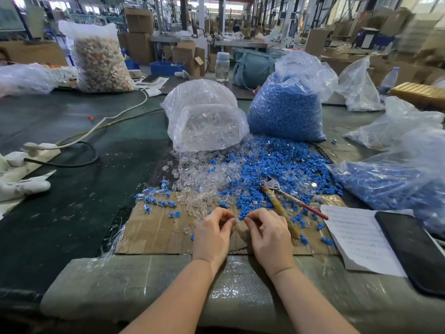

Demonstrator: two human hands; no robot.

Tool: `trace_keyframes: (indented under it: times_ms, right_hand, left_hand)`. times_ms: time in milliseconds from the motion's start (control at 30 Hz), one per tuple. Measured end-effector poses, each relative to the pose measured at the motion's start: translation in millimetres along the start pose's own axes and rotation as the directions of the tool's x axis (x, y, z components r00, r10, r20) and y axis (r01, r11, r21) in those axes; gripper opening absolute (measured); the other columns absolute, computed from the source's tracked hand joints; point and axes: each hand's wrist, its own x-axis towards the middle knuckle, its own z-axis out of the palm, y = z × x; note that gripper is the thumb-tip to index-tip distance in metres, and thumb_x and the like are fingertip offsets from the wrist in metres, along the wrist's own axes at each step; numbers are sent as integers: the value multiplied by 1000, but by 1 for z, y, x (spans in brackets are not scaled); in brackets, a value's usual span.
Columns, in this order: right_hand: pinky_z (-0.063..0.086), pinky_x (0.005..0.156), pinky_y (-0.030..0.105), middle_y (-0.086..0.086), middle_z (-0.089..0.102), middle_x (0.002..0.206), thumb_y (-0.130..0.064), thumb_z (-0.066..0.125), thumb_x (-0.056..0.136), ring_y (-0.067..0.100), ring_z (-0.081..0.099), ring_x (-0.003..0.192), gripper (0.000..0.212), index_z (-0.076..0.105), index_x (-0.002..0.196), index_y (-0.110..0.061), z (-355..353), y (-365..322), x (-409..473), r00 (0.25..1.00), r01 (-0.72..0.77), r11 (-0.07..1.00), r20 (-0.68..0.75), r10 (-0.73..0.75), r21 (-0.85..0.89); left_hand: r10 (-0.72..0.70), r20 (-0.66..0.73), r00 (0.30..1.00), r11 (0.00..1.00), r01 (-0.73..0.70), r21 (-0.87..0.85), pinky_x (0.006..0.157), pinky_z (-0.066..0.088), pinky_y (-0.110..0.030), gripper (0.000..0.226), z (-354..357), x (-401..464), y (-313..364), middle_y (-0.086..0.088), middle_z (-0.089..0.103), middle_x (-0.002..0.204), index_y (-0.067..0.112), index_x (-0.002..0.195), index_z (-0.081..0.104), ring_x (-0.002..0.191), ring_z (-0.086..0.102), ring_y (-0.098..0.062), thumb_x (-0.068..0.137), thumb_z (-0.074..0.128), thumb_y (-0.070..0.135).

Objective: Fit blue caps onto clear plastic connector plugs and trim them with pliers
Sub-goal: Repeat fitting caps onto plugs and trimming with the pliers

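Hands meet over the cardboard sheet: left hand and right hand each pinch something small between curled fingertips, what exactly I cannot tell. Just beyond the cardboard's far edge lie pliers amid loose blue caps and clear connector plugs; farther beyond stand their bags

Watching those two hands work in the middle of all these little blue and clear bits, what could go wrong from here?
Probably small mishaps. The left hand and right hand pinch something tiny between them; if it slips it could vanish into the loose clear plugs and blue caps. The pliers lie half buried in that pile, so reaching for them might scatter parts. Stray caps already sit near the cardboard edge and could roll away.
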Motion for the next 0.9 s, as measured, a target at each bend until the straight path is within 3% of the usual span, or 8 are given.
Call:
trace_keyframes:
  times_ms: [200, 467, 900]
  right_hand:
    - [38, 68, 29, -4, 62, 69, -9, 71, 81, 17, 56, 63, 11, 63, 75, -14, 1, 0, 0, 1000, 2, 999, 11, -1, -34]
    - [36, 67, 29, -5, 58, 62, -14, 72, 80, 14, 52, 56, 15, 60, 71, -16, 5, -1, -1, 998, 30, 994, 54, -25, -102]
    - [40, 66, 31, -5, 59, 62, -18, 73, 80, 15, 54, 57, 16, 61, 70, -17, 4, -1, -1, 995, 58, 990, 84, -48, -127]
  left_hand:
    - [-3, 8, 1000, 1000, 4, -26, 66, 43, -3, 32, 0, 0, 0, 16, 62, 73, 39, 74, 54, 72, 57, 11, 86, 63, 12]
    - [-16, 35, 999, 997, 18, -70, 62, 41, -1, 28, -2, 0, 1, 16, 61, 69, 36, 75, 56, 69, 56, 14, 87, 63, 11]
    - [6, 36, 999, 999, -4, -48, 68, 47, -9, 29, -1, 0, -1, 15, 63, 73, 37, 75, 56, 72, 58, 5, 88, 61, 12]
